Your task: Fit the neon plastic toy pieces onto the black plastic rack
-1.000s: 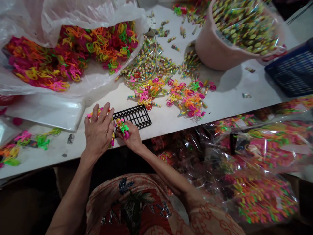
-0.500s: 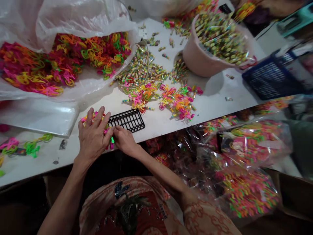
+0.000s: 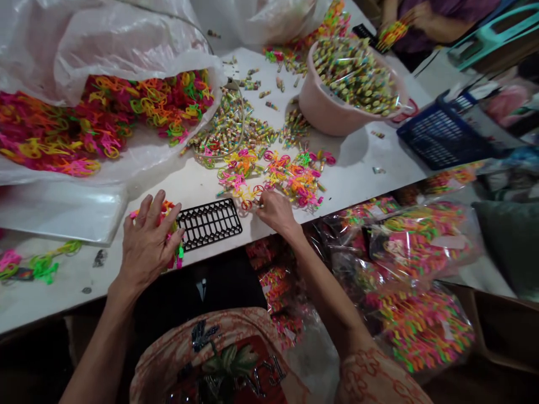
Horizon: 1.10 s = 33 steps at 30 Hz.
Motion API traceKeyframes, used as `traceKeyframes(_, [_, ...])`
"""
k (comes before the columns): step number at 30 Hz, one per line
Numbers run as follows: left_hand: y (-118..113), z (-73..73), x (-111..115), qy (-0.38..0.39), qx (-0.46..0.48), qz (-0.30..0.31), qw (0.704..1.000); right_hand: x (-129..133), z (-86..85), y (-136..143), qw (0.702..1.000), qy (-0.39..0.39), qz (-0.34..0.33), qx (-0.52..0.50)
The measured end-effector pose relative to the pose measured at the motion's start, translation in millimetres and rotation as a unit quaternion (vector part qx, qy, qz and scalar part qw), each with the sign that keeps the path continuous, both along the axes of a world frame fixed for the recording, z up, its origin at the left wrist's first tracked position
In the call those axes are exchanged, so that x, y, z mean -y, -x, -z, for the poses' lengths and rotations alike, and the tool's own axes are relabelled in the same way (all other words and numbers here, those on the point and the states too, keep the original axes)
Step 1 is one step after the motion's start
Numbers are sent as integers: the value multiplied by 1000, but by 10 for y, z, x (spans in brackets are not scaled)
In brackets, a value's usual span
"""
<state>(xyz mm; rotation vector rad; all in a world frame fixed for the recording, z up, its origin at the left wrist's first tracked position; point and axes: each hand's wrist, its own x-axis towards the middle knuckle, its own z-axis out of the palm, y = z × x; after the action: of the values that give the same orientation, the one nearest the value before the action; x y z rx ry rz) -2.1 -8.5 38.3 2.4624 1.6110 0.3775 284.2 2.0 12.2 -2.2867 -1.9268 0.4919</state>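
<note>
My left hand [image 3: 147, 244] lies with its fingers spread over colourful plastic pieces [image 3: 180, 255], pressing them at the left end of a black slotted rack [image 3: 210, 223]. The rack rests near the table's front edge, its slots bare to the right of the hand. My right hand [image 3: 275, 212] has its fingers pinched at the front of a loose pile of pink, orange and yellow pieces [image 3: 301, 179]. Beside its fingertips lies a yellow and red piece [image 3: 248, 199]; what the fingertips hold is too small to tell.
An open plastic bag of bright pieces [image 3: 147, 104] fills the back left. Small patterned tubes [image 3: 252, 126] are heaped behind the pile. A pink tub [image 3: 328, 106] and a blue basket [image 3: 446, 132] stand right. Filled bags [image 3: 421, 241] lie below the edge. Another person's hands [image 3: 416, 17] are far right.
My right hand has moved right, from beside my left hand to the loose pile. My left hand stays over the pieces at the rack. The view has shifted slightly.
</note>
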Motion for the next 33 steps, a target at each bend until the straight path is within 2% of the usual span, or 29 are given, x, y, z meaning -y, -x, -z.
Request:
traceKeyframes(3, [4, 6, 2, 2, -1, 2, 1000, 108, 101, 27, 984, -43, 34, -172])
traceKeyframes(6, [4, 7, 0, -4, -3, 3, 1000, 80, 228, 117, 923, -91, 127, -350])
traceKeyframes(8, [1, 7, -1, -6, -3, 2, 1000, 51, 261, 149, 878, -124, 189, -422])
traceKeyframes(10, [-4, 7, 0, -3, -4, 0, 1000, 55, 229, 153, 862, -151, 205, -439])
traceKeyframes(12, [-10, 3, 2, 4, -6, -5, 1000, 93, 157, 170, 878, -167, 171, -414])
traceKeyframes(14, [-17, -4, 2, 9, -9, -10, 1000, 131, 96, 247, 900, -159, 99, -393])
traceKeyframes(17, [-25, -13, 0, 11, -16, -8, 1000, 115, 100, 470, 898, -100, 11, -429])
traceKeyframes(21, [-25, -8, -2, 6, -21, -2, 1000, -15, 215, 740, 853, 6, -2, -522])
traceKeyframes(23, [-22, 3, 0, -1, -16, -1, 1000, -64, 254, 790, 841, 28, -13, -540])
traceKeyframes(25, [-18, 15, 3, -11, -12, 1, 1000, -89, 269, 801, 846, 19, -23, -532])
traceKeyframes(28, [-12, 29, 5, -21, -9, 7, 1000, -116, 276, 842, 877, -23, -30, -479])
traceKeyframes(30, [-7, 37, 4, -28, -6, 12, 1000, -153, 289, 930, 894, -46, -36, -444])
traceKeyframes(33, [-3, 45, 1, -41, -3, 18, 999, -241, 324, 1122, 900, -59, -59, -427])
